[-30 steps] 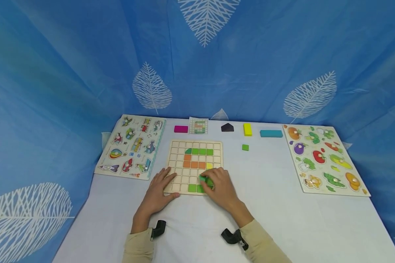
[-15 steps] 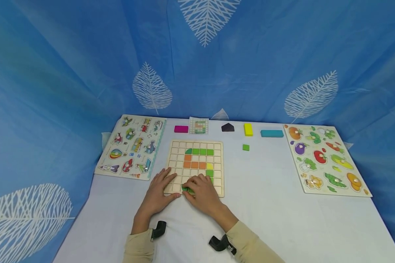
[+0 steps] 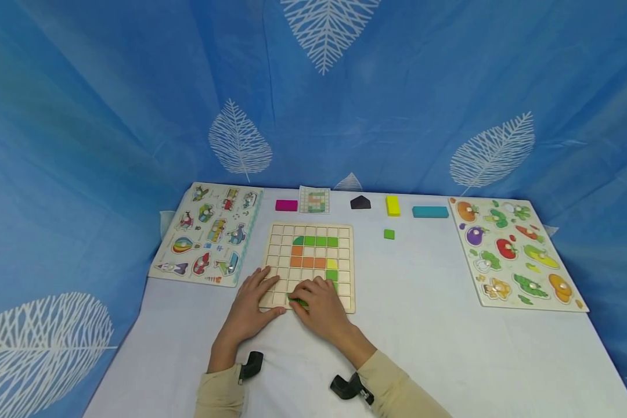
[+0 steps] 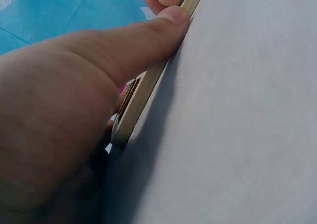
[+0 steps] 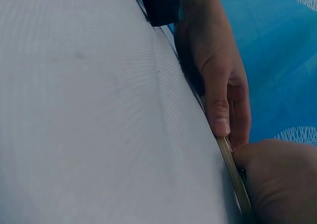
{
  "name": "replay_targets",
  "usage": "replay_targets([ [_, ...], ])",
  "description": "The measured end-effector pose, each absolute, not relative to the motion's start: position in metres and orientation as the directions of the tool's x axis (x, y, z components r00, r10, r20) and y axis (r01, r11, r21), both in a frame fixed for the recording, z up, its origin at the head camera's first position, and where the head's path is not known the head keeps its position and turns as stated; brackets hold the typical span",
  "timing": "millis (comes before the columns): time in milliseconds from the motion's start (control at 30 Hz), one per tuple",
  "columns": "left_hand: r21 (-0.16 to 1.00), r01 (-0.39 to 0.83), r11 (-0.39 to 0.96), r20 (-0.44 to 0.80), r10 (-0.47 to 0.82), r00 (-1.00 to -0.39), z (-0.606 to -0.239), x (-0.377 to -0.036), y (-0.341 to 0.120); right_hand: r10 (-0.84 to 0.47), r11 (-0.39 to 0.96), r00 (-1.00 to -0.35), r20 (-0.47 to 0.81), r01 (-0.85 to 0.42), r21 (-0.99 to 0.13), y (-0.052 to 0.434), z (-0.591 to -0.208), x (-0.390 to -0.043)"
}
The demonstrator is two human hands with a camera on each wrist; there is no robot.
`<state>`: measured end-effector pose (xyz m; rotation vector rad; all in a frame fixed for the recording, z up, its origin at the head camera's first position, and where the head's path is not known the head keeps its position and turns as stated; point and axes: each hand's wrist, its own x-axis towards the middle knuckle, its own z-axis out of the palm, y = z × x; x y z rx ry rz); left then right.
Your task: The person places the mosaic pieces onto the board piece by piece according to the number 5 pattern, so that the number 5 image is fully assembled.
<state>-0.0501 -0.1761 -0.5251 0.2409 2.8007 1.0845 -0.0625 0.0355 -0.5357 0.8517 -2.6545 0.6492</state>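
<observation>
A square wooden grid board (image 3: 346,254) lies on the white table in the head view, with green, orange and yellow tiles set in its cells. My left hand (image 3: 251,299) rests on the board's near left corner, its fingers spread and its thumb (image 4: 171,28) against the near edge. Near the middle of that edge, my right hand (image 3: 321,305) pinches a green tile (image 3: 298,302) at the surface of the board. This hand covers several of the lower cells. The piece's exact shape is mostly hidden by the fingers.
A small pattern card (image 3: 314,200) lies behind the board. Along the back are magenta (image 3: 286,205), black (image 3: 360,202), yellow (image 3: 393,206) and teal (image 3: 430,212) blocks. A loose green square (image 3: 389,234) lies to the right. Vehicle (image 3: 206,232) and vegetable (image 3: 517,255) puzzle boards flank both sides.
My right hand has moved left and nearer along the board, from its right lower cells to the near edge, with the green tile. My left hand has stayed put.
</observation>
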Motion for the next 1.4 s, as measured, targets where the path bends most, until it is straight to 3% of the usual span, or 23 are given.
replay_targets([
  [367,0.665,0.132,0.735,-0.012,0.188,-0.982,-0.527,-0.05,-0.174,-0.478,0.762,-0.789,0.386,-0.591,-0.266,0.041,-0.528,-0.059],
  [567,0.661,0.125,0.74,-0.026,0.188,-0.982,-0.525,-0.049,-0.174,-0.398,0.748,-0.802,0.446,-0.565,-0.348,0.066,-0.532,-0.068],
  [700,0.668,0.129,0.733,-0.018,0.19,-0.982,-0.524,-0.049,-0.173,-0.256,0.747,-0.855,0.45,-0.47,-0.469,0.105,-0.534,-0.089],
  [933,0.676,0.126,0.726,-0.022,0.191,-0.981,-0.524,-0.049,-0.173,-0.001,0.776,-0.963,0.268,-0.17,-0.607,0.19,-0.535,-0.134],
  [1133,0.669,0.126,0.733,-0.023,0.189,-0.982,-0.526,-0.05,-0.174,0.036,0.807,-0.986,0.16,-0.066,-0.587,0.225,-0.539,-0.166],
  [1400,0.675,0.122,0.728,-0.024,0.187,-0.982,-0.526,-0.049,-0.174,0.051,0.841,-0.988,0.149,-0.038,-0.54,0.226,-0.543,-0.177],
])
